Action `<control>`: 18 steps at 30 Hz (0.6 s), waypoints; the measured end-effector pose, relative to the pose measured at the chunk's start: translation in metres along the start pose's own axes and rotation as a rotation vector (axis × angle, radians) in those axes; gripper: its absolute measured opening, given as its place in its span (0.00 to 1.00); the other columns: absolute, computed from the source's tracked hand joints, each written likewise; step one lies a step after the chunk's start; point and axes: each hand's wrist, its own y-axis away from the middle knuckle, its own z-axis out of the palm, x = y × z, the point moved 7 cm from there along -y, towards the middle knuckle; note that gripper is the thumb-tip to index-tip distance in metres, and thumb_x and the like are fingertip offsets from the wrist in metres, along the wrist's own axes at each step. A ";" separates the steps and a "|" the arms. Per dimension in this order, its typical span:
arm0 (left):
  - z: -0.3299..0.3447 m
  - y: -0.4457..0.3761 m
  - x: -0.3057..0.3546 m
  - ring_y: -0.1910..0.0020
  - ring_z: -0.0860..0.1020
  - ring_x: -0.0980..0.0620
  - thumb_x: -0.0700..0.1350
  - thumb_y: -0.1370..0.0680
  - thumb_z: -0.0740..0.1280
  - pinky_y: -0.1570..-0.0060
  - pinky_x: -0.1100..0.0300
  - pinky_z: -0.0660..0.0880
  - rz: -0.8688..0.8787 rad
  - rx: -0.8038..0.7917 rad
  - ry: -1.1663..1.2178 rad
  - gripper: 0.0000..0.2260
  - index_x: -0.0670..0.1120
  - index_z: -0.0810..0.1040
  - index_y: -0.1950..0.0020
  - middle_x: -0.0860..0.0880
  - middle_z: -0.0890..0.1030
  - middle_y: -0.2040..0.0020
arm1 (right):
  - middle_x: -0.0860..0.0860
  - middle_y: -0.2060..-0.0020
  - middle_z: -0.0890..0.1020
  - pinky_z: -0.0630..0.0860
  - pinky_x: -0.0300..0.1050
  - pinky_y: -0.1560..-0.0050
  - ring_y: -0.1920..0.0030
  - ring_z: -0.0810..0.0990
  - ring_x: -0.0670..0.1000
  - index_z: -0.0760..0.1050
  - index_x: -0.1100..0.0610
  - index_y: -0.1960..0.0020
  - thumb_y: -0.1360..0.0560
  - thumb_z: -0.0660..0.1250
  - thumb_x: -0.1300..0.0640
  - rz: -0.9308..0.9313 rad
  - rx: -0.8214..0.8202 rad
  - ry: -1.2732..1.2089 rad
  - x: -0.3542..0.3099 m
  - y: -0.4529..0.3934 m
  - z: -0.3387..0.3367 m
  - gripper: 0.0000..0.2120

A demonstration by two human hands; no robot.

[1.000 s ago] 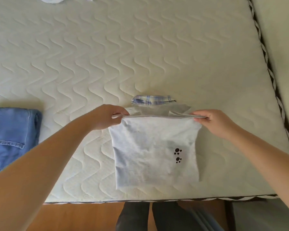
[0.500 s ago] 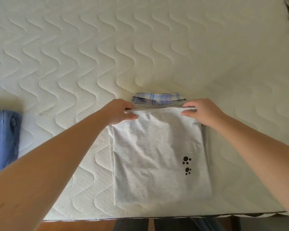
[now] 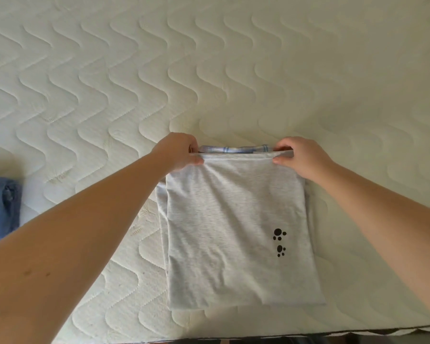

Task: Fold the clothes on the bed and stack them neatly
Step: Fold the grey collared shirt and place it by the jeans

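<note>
- Folding step in hand, head view only: grey shirt (image 3: 236, 232) lies on the bed (image 3: 209, 83), its lower half doubled up over the upper half, and the doubled-up edge sits between the two hands.
- Left hand (image 3: 178, 152) pinches the left corner of that edge, thumb on top, fingers curled under.
- Right hand (image 3: 299, 156) pinches the right corner the same way; both are closed on the cloth, not flat.
- Plaid collar (image 3: 233, 148) peeks out just beyond the hands, so the edge is lined up close to the neckline.
- Paw print (image 3: 279, 242) faces up, nearer than the right hand and inside the right forearm.
- Both forearms reach forward, roughly level, wrists low to the mattress.
- Progress, as a judgement: this shirt looks nearly done; release and a smoothing pass probably remain, since a lower layer sticks out along the left side, nearer than the left hand.
- Blue jeans (image 3: 0, 209) lie well left of the left arm, seemingly folded, cut by the frame.
- Stacking not yet done: shirt and jeans are well apart.
</note>
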 end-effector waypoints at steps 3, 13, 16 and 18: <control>0.009 -0.002 -0.006 0.56 0.75 0.52 0.58 0.27 0.74 0.59 0.58 0.71 -0.083 -0.026 -0.080 0.20 0.47 0.73 0.45 0.51 0.76 0.53 | 0.48 0.45 0.80 0.70 0.43 0.49 0.46 0.79 0.51 0.72 0.53 0.34 0.31 0.78 0.49 0.041 -0.041 -0.079 -0.007 -0.010 0.009 0.29; 0.011 0.002 0.003 0.39 0.76 0.45 0.55 0.29 0.77 0.44 0.55 0.73 -0.031 -0.208 -0.101 0.26 0.48 0.76 0.35 0.52 0.79 0.41 | 0.49 0.64 0.73 0.61 0.45 0.68 0.63 0.72 0.51 0.70 0.55 0.59 0.32 0.77 0.43 0.070 -0.272 0.188 -0.024 -0.016 0.010 0.21; 0.004 0.014 0.008 0.57 0.80 0.54 0.52 0.29 0.77 0.64 0.63 0.70 0.047 -0.224 -0.001 0.13 0.53 0.78 0.49 0.57 0.81 0.56 | 0.51 0.61 0.74 0.62 0.45 0.68 0.60 0.72 0.54 0.71 0.57 0.53 0.32 0.78 0.47 0.014 -0.272 0.233 -0.027 -0.006 0.004 0.20; -0.003 0.025 0.012 0.67 0.78 0.60 0.51 0.28 0.77 0.70 0.66 0.69 0.071 -0.213 0.031 0.12 0.53 0.77 0.50 0.55 0.82 0.57 | 0.52 0.57 0.76 0.63 0.46 0.64 0.58 0.74 0.54 0.73 0.57 0.48 0.32 0.78 0.49 -0.035 -0.269 0.241 -0.031 0.005 -0.002 0.21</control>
